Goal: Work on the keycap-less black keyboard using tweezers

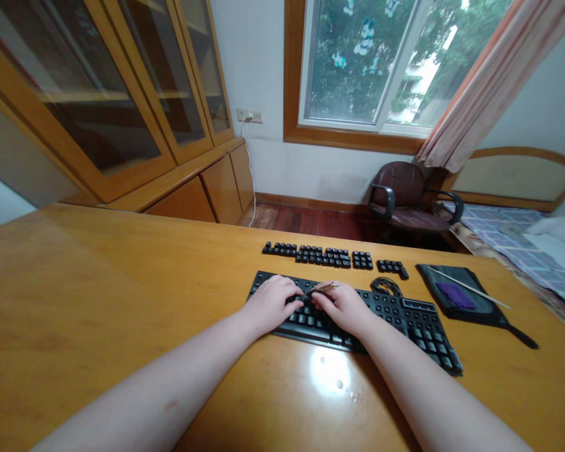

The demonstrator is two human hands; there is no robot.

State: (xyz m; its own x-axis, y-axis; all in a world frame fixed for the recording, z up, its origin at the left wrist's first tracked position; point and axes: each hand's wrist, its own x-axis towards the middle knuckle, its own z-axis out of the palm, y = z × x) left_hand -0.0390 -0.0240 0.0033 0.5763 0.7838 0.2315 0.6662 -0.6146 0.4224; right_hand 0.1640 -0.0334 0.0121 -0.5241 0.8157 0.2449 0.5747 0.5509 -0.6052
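Working at a black keyboard (417, 315), with both hands meeting over its left half.
The right hand (341, 306) grips a slim brown tool (327, 288), its fingers curled; the left hand (270, 304) rests bent-fingered on the keys, and whether it pinches anything cannot be told. The keyboard lies at a slant on the wooden desk (122, 301), some key positions bare. Just beyond it, a coiled cable (387, 287); farther back, loose keycaps (311, 255) sit in grouped rows. To the right, a black pouch (486, 312) bears a purple cloth (456, 297) and a pale stick (471, 288). Past the desk stands a brown armchair (400, 185).
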